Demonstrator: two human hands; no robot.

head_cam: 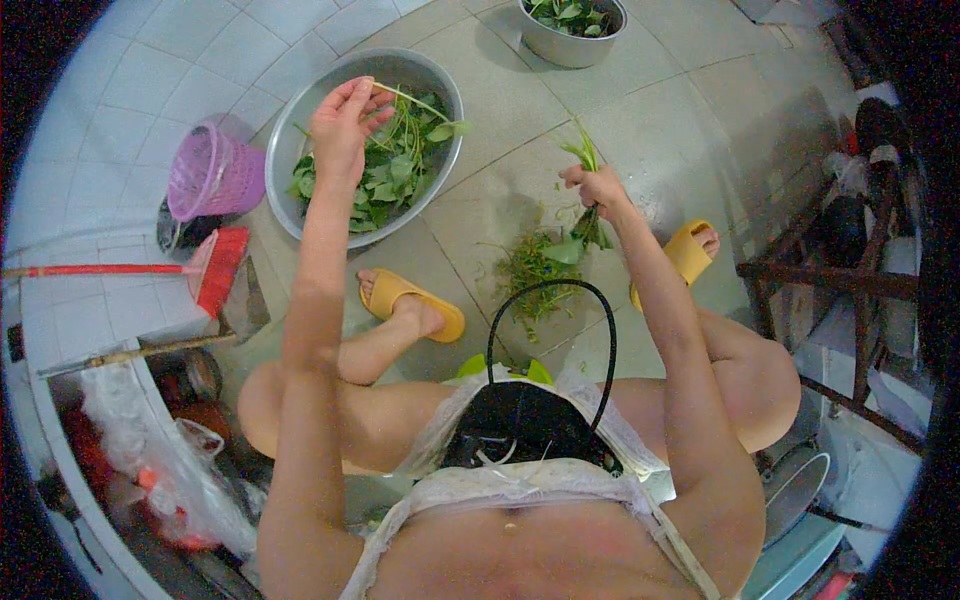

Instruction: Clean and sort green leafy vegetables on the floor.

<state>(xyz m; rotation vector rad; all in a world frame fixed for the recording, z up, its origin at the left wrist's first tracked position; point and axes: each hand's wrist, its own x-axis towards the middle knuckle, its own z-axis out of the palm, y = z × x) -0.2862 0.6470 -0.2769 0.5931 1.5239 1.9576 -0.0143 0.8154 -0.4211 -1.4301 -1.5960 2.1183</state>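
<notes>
Above the large metal basin (275,161), my left hand (345,124) pinches one end of a long green leafy stem (412,97). The stem reaches right, its leaves near the basin's far rim. Picked leafy greens (390,180) lie inside the basin. My right hand (596,189) is closed around a bunch of green stems (583,148); pale stem ends stick out ahead and leaves hang toward me. Below that hand, a pile of stem trimmings (536,270) rests on the tiled floor.
A smaller metal pot (562,49) with greens stands at the far side. Left are a purple plastic basket (214,172) and a red broom (221,271). A dark wooden rack (832,277) stands right. My feet wear yellow slippers (420,304). A black cord loop (555,283) rises at my lap.
</notes>
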